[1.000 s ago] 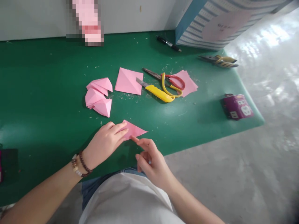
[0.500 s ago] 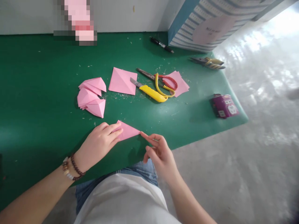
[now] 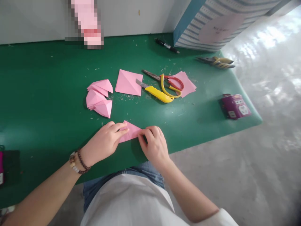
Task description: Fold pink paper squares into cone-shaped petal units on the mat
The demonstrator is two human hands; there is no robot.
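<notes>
Spreading across the left and middle of the frame, a green tabletop (image 3: 47,94) meets a white wall (image 3: 35,22) along the top, with a concrete floor (image 3: 235,175) at lower right. A blue-and-white striped box (image 3: 211,26) stands at the upper right corner of the tabletop, and a seated person's white shirt (image 3: 127,201) and jeans (image 3: 145,171) fill the bottom centre. A pixelated pink object (image 3: 86,22) at upper left is too blurred to identify.

At centre, scissors with red and yellow handles (image 3: 172,84) lie on loose pink paper squares (image 3: 187,84), just beside a yellow utility knife (image 3: 158,94). To their left are a creased pink square (image 3: 128,82) and a pile of folded pink paper pieces (image 3: 98,98). Further out sit a purple power strip (image 3: 234,106), yellow-handled pliers (image 3: 217,62) and a black marker (image 3: 166,45).

Near the lower centre, the pink paper triangle (image 3: 129,133) lies flat on the tabletop. The left hand (image 3: 102,146), with beaded bracelets (image 3: 78,161) at the wrist, presses one end under narrowly closed fingers, while the right hand (image 3: 154,146) curls over the other. The step in hand appears to be firming a fold, which calls for even pressure along the crease.
</notes>
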